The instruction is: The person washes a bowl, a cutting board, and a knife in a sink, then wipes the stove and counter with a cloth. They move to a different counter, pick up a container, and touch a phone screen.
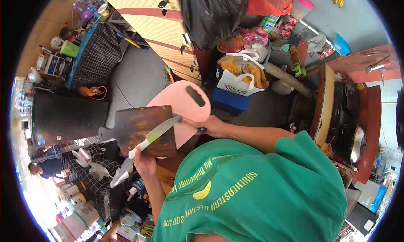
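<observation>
My left hand is closed at the white handle of a kitchen knife, whose blade slants up to the right and has a yellow-green band. Behind the knife is a dark wooden cutting board with a worn surface. A second pale blade shows beside my left wrist. My right hand is closed around a dark handle, and its fingertips are close to the knife's tip. What that handle belongs to is partly hidden. A pink cutting board with a dark grip slot lies beyond, partly covered by the wooden one.
A white bag with orange-yellow packets rests on a blue box. Woven-pattern drawers and a black plastic bag are ahead. A black stove stands right, a dark flat-topped unit left. Another person is at far left.
</observation>
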Motion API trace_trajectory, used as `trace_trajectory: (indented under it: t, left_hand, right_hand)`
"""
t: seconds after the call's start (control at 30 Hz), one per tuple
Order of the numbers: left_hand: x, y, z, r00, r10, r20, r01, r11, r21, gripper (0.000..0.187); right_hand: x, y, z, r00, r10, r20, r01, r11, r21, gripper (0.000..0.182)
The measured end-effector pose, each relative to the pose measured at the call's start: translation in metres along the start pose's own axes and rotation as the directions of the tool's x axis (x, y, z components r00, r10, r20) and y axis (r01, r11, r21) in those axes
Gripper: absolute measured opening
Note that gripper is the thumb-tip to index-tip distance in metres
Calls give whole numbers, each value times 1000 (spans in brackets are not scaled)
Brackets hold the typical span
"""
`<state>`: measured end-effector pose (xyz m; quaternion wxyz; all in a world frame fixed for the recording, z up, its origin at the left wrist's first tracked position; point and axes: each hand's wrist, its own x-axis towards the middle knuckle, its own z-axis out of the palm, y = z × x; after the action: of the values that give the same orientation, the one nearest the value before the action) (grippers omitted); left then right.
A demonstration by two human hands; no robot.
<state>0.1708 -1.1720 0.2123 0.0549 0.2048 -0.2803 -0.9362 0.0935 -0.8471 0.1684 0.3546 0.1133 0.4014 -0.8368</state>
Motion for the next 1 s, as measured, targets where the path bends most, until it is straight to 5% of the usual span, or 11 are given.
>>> trace_trajectory:
  t: [0.37, 0.5, 0.57, 0.77, 0.87, 1.0]
  left_hand:
    - [121, 60, -16, 973, 185, -136, -209, 960, -184, 24]
    - [183, 83, 7, 935, 261, -240, -293, 950, -111, 18]
    - [211, 92, 9, 938, 246, -246, -288, 945, -153, 16]
    - [306, 138, 36, 900, 241, -363, -308, 941, -141, 17]
    - [363, 164, 35, 914, 228, -337, -299, 938, -177, 18]
    - [450, 215, 37, 949, 171, -265, -238, 939, -247, 17]
  right_hand:
    - [192, -71, 118, 994, 54, 98, -37, 984, -174, 39]
    - [306, -107, 162, 987, 8, 162, 32, 970, -241, 32]
    - [349, -116, 182, 996, 78, 35, -67, 966, -250, 20]
    - [458, -134, 231, 997, 51, 58, -42, 990, -137, 11]
    - [496, -145, 246, 984, -54, 173, 52, 999, 14, 20]
    - [553, -177, 281, 982, -130, 134, 136, 990, -38, 23]
